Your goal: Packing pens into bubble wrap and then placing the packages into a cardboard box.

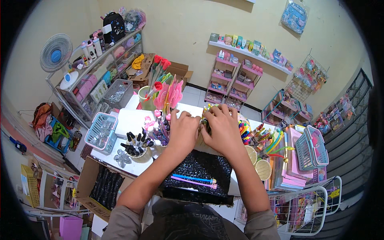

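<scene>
Both my hands are over the middle of the white table, side by side with curled fingers. My left hand (185, 130) is closed beside a cup of purple pens with pink and white toppers (154, 126); what it holds is hidden. My right hand (221, 127) is closed in front of a bunch of yellow-green-topped pens (209, 107), and its fingers hide what they grip. Below the hands, black bubble wrap (200, 162) covers a surface. On it lie a blue pen (192, 178) and a pink-purple pen (195, 182), both with small figure toppers.
Left stand a cup of black pens (140, 150), a clear flower-shaped item (122, 158) and a blue basket (101, 136). Pink heart-shaped items (170, 94) rise behind. Right are colourful markers (245, 132), round woven baskets (263, 169), stacked books (282, 168) and another basket (310, 150). An open carton (86, 192) sits lower left.
</scene>
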Action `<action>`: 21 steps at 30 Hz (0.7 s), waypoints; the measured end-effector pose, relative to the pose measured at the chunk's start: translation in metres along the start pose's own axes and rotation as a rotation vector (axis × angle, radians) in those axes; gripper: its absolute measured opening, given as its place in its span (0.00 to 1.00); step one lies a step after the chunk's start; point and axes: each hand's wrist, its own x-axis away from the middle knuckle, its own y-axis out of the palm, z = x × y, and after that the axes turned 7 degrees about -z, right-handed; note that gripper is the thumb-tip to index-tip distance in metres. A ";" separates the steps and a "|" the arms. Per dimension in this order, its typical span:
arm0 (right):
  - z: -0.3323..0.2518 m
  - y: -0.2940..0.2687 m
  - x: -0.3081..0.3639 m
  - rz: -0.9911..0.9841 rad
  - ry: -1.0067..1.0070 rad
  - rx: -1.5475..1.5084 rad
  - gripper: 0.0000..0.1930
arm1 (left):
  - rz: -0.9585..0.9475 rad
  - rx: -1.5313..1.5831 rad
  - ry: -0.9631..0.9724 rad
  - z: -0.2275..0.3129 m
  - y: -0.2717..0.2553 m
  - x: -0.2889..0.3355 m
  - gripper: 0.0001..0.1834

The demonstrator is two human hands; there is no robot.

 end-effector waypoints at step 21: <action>0.001 -0.040 0.009 0.278 0.086 -0.576 0.11 | 0.259 0.435 0.106 0.018 -0.040 0.012 0.11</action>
